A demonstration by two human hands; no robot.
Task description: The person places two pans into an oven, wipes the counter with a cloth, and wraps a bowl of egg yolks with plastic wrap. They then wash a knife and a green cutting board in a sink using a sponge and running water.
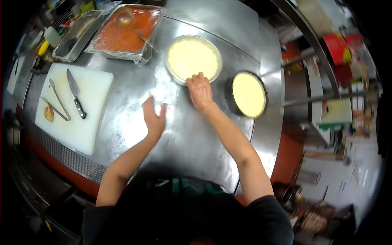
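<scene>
While the right hand point(200, 90) works at the near rim of a round light-metal pan point(173, 76), its fingers curl over that edge; from above, cannot tell whether they pinch the rim or only rest against it. Pan sits toward the far middle of the steel table point(179, 143), pale yellow filling point(192, 57) reaching nearly to its wall all round.

Left hand point(155, 116) loosely open, thumb spread from the fingers, nothing in it; it is over steel, nearer the person than the pan and apart from it. Contact with the tabletop cannot be judged.

Room: a narrow strip of steel separates pan from a dark round pan point(230, 102) at right, also filled pale yellow and near the table's right edge. Left of the left hand, a broad stretch of steel runs to the white cutting board point(81, 134), which carries a knife point(74, 92), tongs point(59, 100) and a browned piece of food point(48, 114) close to its left edge. Beyond, a film-wrapped tray point(159, 20) with orange-red contents stands left of the pan, a moderate gap between.
</scene>
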